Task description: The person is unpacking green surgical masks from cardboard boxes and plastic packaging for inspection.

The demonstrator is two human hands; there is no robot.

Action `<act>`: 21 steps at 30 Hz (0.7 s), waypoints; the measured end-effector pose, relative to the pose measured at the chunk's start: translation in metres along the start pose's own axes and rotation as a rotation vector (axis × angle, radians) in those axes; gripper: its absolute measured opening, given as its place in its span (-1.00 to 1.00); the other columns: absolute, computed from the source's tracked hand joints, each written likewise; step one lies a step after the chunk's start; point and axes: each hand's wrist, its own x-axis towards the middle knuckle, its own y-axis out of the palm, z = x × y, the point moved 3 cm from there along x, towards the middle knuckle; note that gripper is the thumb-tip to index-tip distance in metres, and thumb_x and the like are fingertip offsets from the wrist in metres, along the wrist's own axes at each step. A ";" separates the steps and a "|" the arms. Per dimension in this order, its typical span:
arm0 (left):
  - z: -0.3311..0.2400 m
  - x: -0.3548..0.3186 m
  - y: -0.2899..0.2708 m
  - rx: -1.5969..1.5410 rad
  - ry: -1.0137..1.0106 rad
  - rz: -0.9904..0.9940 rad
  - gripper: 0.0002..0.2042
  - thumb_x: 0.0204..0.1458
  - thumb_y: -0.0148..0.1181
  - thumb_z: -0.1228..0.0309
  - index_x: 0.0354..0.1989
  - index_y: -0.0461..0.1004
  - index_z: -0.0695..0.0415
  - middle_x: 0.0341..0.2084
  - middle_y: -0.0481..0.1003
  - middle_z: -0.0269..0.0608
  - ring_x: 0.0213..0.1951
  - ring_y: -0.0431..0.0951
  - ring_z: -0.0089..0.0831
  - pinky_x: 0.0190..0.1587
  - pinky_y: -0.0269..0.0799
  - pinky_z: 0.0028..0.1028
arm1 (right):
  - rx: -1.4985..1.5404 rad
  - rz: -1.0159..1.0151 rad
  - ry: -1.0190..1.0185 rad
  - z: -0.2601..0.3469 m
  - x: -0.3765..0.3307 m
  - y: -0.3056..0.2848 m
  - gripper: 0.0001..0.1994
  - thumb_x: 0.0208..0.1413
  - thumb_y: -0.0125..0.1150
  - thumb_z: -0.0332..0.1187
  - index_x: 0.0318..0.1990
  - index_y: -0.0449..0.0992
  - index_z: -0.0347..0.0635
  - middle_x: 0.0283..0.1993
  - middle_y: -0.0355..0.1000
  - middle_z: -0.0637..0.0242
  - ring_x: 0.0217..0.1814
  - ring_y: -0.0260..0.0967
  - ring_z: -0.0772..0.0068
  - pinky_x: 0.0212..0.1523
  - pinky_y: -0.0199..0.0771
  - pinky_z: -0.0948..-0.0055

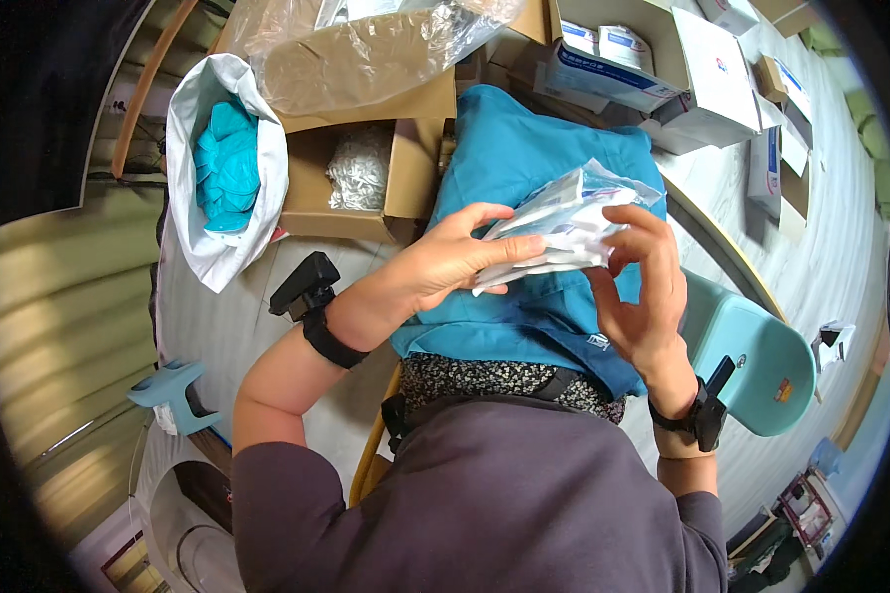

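Both hands hold a stack of flat clear plastic packets [564, 222] with white and blue contents, above a blue cloth [524, 158] spread over my lap. My left hand [445, 262] grips the stack from the left, thumb on top and fingers along its lower edge. My right hand [643, 282] holds the right end, fingers curled over the top. Each wrist wears a black band with a small black device.
An open cardboard box [405, 178] with white bagged items stands beyond the cloth. A white bag [193, 128] of teal gloves lies to the left. Clear plastic sheeting [366, 49] drapes another box. White and blue cartons [663, 79] sit at the upper right. A teal chair back [761, 366] is at right.
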 end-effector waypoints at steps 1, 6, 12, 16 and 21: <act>-0.001 0.000 0.001 0.032 0.007 -0.016 -0.30 0.06 0.37 0.17 0.28 0.16 0.22 0.04 0.41 -0.10 -0.03 0.52 -0.41 -0.09 0.54 -0.40 | -0.021 0.023 0.059 0.000 0.001 0.000 -0.35 -0.29 0.30 -0.77 0.09 0.41 -0.16 0.10 0.40 0.07 -0.36 0.45 0.27 -0.42 0.51 0.48; -0.002 0.003 0.005 0.173 0.059 -0.009 -0.36 0.04 0.40 0.18 0.22 0.25 0.19 -0.07 0.48 -0.12 -0.07 0.51 -0.46 -0.18 0.49 -0.47 | -0.249 0.254 0.023 0.013 0.019 0.000 -0.23 -0.28 0.34 -0.69 0.23 0.34 -0.08 0.16 0.37 0.17 -0.17 0.51 0.08 -0.24 0.58 0.28; -0.012 -0.006 -0.006 0.173 0.134 -0.008 -0.39 0.17 0.15 -0.03 0.24 0.26 0.14 0.09 0.39 -0.10 0.11 0.40 -0.32 0.00 0.41 -0.29 | -0.238 0.170 -0.008 0.001 0.011 -0.014 -0.65 -0.25 0.28 -0.68 -0.22 0.57 -0.18 -0.26 0.45 0.21 -0.32 0.50 0.15 -0.36 0.48 0.34; -0.013 0.007 -0.043 0.160 0.317 -0.151 -0.30 0.25 -0.25 -0.24 0.24 0.33 0.15 0.25 0.30 -0.12 0.31 0.23 -0.20 0.31 0.09 -0.13 | -0.034 -0.013 0.087 0.026 0.004 -0.041 -0.73 -0.28 0.20 -0.70 -0.33 0.64 -0.29 -0.28 0.52 0.16 -0.31 0.51 0.33 -0.28 0.48 0.46; -0.015 0.058 -0.047 0.275 0.623 -0.022 -0.29 0.29 -0.35 -0.21 0.19 0.41 0.19 0.21 0.37 -0.09 0.30 0.26 -0.23 0.38 0.03 -0.27 | 0.030 -0.025 0.125 0.020 -0.010 -0.060 -0.81 -0.23 0.26 -0.61 -0.36 0.64 -0.36 -0.29 0.55 0.14 -0.29 0.50 0.34 -0.26 0.46 0.50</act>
